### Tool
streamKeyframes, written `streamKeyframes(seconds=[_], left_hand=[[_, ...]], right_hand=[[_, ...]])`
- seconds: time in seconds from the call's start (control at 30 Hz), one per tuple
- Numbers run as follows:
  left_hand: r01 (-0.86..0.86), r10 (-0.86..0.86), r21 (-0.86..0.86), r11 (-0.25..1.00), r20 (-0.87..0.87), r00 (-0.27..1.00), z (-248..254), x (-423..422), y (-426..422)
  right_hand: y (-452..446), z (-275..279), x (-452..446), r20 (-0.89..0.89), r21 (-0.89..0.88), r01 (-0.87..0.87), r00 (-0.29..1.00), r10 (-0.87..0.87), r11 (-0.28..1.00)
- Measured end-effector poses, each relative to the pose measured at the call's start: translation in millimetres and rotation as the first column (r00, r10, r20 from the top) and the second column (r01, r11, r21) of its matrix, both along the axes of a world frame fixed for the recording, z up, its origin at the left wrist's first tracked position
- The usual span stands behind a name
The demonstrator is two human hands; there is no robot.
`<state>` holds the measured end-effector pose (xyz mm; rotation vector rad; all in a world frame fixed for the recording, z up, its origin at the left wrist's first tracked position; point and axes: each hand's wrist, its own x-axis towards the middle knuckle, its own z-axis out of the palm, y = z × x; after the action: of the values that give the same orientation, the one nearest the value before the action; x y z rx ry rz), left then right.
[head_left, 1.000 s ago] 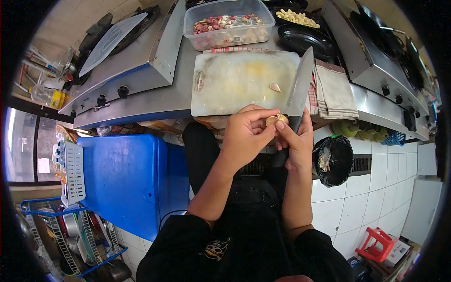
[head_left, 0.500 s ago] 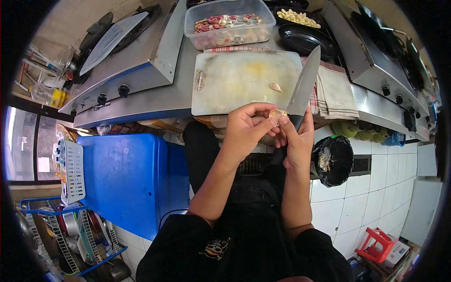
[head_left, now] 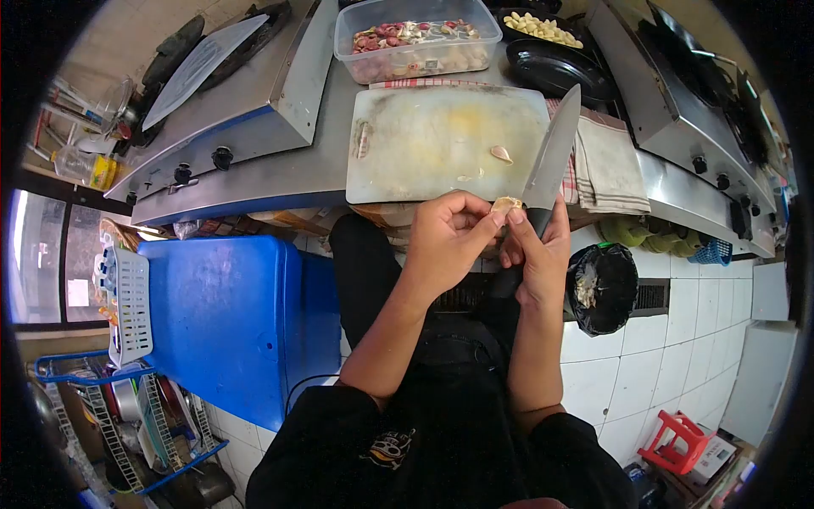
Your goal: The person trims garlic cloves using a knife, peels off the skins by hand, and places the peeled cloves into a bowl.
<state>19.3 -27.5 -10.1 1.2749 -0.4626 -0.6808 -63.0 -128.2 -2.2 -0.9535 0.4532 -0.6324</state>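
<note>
Between the fingertips of my left hand point(head_left: 447, 236) is a garlic clove point(head_left: 507, 204) with papery skin on it. My right hand point(head_left: 545, 259) is wrapped around the black handle of a large kitchen knife point(head_left: 555, 144), its blade pointing up and away. The right thumb also presses against the clove, close to the base of the blade. Both hands are just in front of a white cutting board point(head_left: 415, 140). Another unpeeled garlic clove point(head_left: 501, 153) lies on the board, with small skin scraps near its front edge.
Behind the board stand a clear plastic tub point(head_left: 373, 69) of shallots and garlic, a dish of peeled cloves point(head_left: 543, 30) and a black oval plate point(head_left: 560, 69). Stoves flank the counter. A black-lined bin point(head_left: 623, 284) is low right; a blue box point(head_left: 212, 322) is left.
My hands stay together at the clove, with the fingers shifted slightly and more of the clove showing. The knife remains in my right hand. The camera view has moved a little.
</note>
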Motion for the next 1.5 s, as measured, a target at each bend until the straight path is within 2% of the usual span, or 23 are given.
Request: streamKeyframes(seconds=[0.13,0.2,0.4,0.53,0.7,1.03,1.2,1.33,1.5], left_hand=[[-0.031,0.029,-0.069,0.997,-0.027,0.999,-2.6,-3.4,-4.7],[-0.086,0.082,-0.165,0.983,-0.033,0.996,-2.8,-7.0,-7.8],[-0.156,0.157,-0.146,0.977,-0.006,0.988,2.2,-13.3,-12.1],[-0.159,0.154,-0.146,0.976,-0.04,0.987,2.8,-11.3,-11.2],[-0.149,0.152,-0.157,0.976,0.007,0.988,-1.4,-8.9,-10.9],[-0.157,0.159,-0.185,0.97,-0.006,0.987,3.5,-7.1,-12.5],[-0.228,0.239,-0.208,0.951,0.031,0.971,-1.0,-11.6,-17.5],[-0.257,0.276,-0.215,0.942,0.064,0.959,-0.3,-15.7,-21.2],[-0.212,0.229,-0.272,0.939,0.031,0.973,1.1,-15.3,-20.6]], right_hand=[[1.7,-0.4,2.7,-0.017,0.028,0.014,1.0,-0.013,1.0],[2.0,-3.2,3.6,0.023,0.035,0.027,0.999,-0.028,0.999],[2.6,-2.3,3.2,0.011,-0.006,0.049,0.999,-0.049,0.999],[0.3,-2.6,1.2,-0.001,-0.039,0.042,0.999,-0.042,0.998],[-4.7,-2.5,-0.8,-0.076,-0.084,-0.004,0.997,-0.002,0.996],[-4.8,0.5,-2.2,-0.087,-0.052,-0.01,0.996,0.006,0.999],[-3.6,3.9,0.8,-0.05,-0.156,0.139,0.988,-0.148,0.978],[-1.0,4.1,1.9,-0.078,-0.237,0.168,0.978,-0.191,0.957],[-2.5,0.6,2.9,-0.053,-0.325,0.177,0.977,-0.205,0.929]])
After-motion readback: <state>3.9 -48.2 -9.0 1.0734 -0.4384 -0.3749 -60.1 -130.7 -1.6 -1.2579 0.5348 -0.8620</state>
